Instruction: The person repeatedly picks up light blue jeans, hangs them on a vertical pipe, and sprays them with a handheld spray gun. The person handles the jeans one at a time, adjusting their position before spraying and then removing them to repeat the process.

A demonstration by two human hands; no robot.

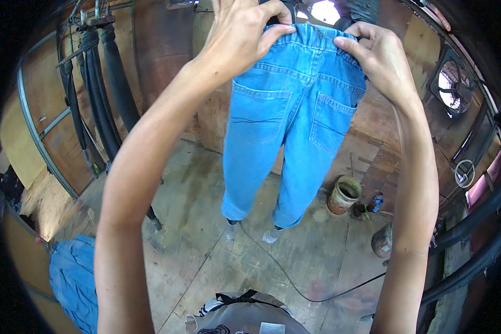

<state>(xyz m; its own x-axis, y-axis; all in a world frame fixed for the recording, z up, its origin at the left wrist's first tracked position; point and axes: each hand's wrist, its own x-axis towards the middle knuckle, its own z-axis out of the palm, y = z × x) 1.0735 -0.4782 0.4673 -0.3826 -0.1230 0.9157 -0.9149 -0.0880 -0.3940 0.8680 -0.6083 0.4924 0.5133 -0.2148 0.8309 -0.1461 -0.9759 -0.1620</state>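
Observation:
A pair of blue jeans [261,111] hangs upright in front of me, its back pockets and elastic waistband facing me. At the left end of the waistband, my left hand [242,33] pinches the denim between thumb and fingers. My right hand [376,50] grips the waistband's right side in the same way, with the thumb on the near face. Both legs hang down, and dark tips with pale ends show just below the cuffs. What is behind the waistband is mostly hidden.
Blue denim garments [72,278] are piled at the lower left. Dark wrapped hoses [111,83] hang at the left. A dirty bucket [344,195], a blue bottle [377,201] and another container [382,240] stand on the right. A cable [286,277] crosses the floor; a fan [453,86] is at the right wall.

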